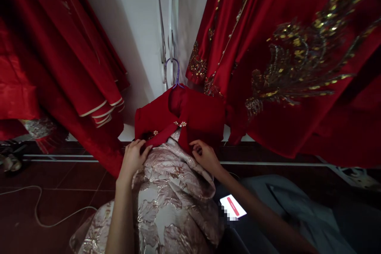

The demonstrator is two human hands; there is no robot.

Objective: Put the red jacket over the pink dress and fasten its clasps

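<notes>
A red cropped jacket (205,113) hangs on a purple hanger (177,77) in front of me. A sparkling flower-shaped clasp (180,124) joins its front edges at the neck, and its lower front is parted. Beneath it spreads a pale pink floral brocade dress (172,182) with a metallic sheen. My left hand (135,156) grips the jacket's lower front edge on the left, thumb on top. On the other side, the curled fingers of my right hand (205,154) pinch the lower edge of the opposite front panel.
Red garments (95,67) hang at the left, and a red gown with gold sequins (285,63) at the right. A low white rail (65,159) runs behind. A lit phone (232,207) lies at the lower right. A pale cable (38,206) trails across the tiled floor.
</notes>
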